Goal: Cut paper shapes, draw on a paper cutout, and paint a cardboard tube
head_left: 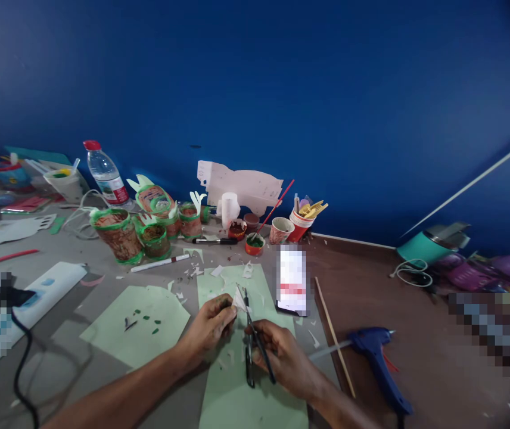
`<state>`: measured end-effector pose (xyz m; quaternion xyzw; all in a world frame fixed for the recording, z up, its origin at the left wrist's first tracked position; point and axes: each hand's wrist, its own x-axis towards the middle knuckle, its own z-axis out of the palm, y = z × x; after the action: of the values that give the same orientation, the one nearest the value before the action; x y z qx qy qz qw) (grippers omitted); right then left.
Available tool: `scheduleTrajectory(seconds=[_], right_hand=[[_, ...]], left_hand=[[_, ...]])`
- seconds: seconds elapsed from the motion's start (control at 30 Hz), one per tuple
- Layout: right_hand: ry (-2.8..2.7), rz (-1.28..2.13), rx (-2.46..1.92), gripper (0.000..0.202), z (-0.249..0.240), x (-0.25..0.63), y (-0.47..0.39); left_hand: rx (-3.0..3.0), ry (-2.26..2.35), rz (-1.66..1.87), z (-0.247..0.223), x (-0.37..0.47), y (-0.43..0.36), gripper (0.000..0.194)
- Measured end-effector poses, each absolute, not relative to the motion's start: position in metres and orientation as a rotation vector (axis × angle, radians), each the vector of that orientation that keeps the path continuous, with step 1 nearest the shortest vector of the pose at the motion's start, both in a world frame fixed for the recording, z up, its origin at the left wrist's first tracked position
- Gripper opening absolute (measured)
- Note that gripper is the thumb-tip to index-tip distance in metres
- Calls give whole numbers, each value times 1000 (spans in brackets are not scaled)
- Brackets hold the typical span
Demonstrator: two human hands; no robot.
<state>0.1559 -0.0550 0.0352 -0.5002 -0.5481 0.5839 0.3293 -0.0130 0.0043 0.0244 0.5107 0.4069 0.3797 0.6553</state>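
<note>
My left hand [214, 325] pinches a small white piece of paper [239, 298] between thumb and fingers. My right hand [282, 353] is closed around a pair of black-handled scissors [255, 333]. The scissor blades point away from me, right at the paper's edge; whether they bite into it is hard to make out. Both hands are above a long pale green sheet [255, 405]. Small paper scraps [196, 268] lie scattered beyond the left hand. A phone [291, 277] with a lit, partly blurred screen lies just beyond the right hand.
On the right lie a blue glue gun [378, 357] and a thin wooden stick [335, 336]. Another green sheet [121, 316] holds small dark green bits. Brown-and-green pots [118, 235], a water bottle [105, 176], paint cups [254, 243] and a red cup [300, 225] stand along the blue wall.
</note>
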Motion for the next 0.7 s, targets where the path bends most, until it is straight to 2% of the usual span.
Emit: scheduleTrajectory(seconds=[0.3, 0.7], right_hand=[[-1469, 1501, -1329, 18, 31, 157, -56], [-1487, 1489, -1300, 27, 32, 155, -58]], left_hand=[[1133, 919, 868, 27, -12, 4, 33], [1151, 895, 886, 15, -14, 7, 31]])
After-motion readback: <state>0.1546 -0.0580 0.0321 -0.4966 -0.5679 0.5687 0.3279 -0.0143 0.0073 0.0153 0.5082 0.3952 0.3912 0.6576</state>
